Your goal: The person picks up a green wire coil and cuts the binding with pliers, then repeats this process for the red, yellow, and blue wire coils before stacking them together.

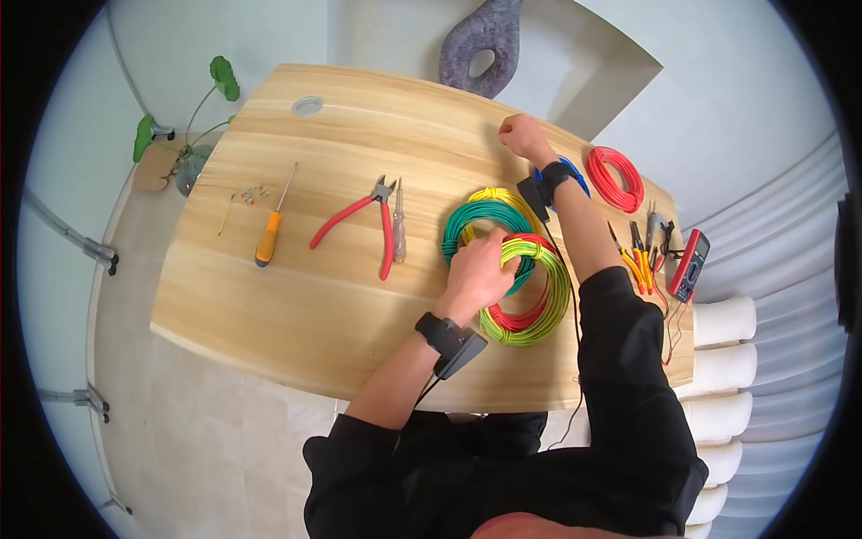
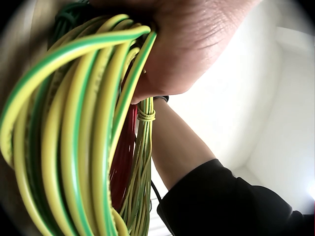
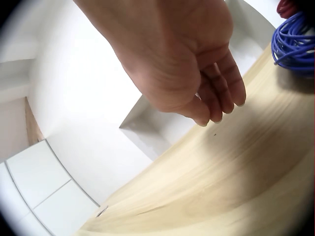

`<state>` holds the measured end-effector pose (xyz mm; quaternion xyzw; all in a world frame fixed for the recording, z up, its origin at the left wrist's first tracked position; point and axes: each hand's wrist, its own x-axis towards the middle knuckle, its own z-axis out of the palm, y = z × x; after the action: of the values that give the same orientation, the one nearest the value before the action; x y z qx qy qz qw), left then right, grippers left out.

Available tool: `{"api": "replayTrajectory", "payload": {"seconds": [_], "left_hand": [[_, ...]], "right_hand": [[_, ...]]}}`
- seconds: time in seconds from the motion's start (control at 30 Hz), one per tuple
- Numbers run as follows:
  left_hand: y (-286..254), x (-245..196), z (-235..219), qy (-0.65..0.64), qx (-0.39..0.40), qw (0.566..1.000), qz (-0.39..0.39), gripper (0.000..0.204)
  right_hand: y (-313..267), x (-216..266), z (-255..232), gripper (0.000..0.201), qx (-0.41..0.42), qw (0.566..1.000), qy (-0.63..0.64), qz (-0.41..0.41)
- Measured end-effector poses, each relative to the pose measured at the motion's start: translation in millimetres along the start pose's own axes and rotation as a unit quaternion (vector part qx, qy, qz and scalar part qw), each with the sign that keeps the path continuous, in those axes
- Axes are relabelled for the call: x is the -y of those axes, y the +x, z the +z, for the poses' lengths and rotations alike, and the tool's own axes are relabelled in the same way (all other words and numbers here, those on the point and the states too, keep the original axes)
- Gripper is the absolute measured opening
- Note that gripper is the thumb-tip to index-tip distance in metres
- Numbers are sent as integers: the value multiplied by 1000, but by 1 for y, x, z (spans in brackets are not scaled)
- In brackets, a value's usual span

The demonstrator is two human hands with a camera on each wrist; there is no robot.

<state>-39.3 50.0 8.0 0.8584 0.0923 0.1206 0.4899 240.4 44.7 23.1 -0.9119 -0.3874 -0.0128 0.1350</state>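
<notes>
My left hand (image 1: 480, 271) grips the upper left part of a yellow-green striped wire coil (image 1: 558, 304), whose strands fill the left wrist view. A red wire coil (image 1: 524, 319) shows inside that ring. Next to the hand lies a green wire coil (image 1: 454, 232), overlapping a yellow wire coil (image 1: 492, 194). Toward the far edge, my right hand (image 1: 525, 139) is over the table with its fingers loosely bent and nothing between them. A blue wire coil (image 3: 295, 46) lies beside it, partly hidden by the right wrist in the head view.
Another red coil (image 1: 615, 180) lies at the right edge, near several pliers (image 1: 642, 256) and a red multimeter (image 1: 690, 265). Left of the coils are red-handled cutters (image 1: 384, 216), a clear-handled screwdriver (image 1: 400, 235) and an orange screwdriver (image 1: 268, 238). Cables trail from the wrist cameras.
</notes>
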Motion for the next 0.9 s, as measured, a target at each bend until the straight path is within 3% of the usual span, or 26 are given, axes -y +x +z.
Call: {"api": "replayTrajectory", "payload": {"seconds": [0.17,0.47,0.77,0.9], "left_hand": [[0,0,1,-5,1,1000,-8,31],[-1,3,3,-5,-17,1000,10,29],[0,1,2,4,-14,1000,8,30],[0,1,2,0,-15,1000,7,31]], "right_hand": [[14,-5,14,16,17,999,31,15],[24,-3,27,19,4,999,-44,14],[20,-7,24,20,3,998,34,57],[24,-11,28,21,-12,999,-31,23]]}}
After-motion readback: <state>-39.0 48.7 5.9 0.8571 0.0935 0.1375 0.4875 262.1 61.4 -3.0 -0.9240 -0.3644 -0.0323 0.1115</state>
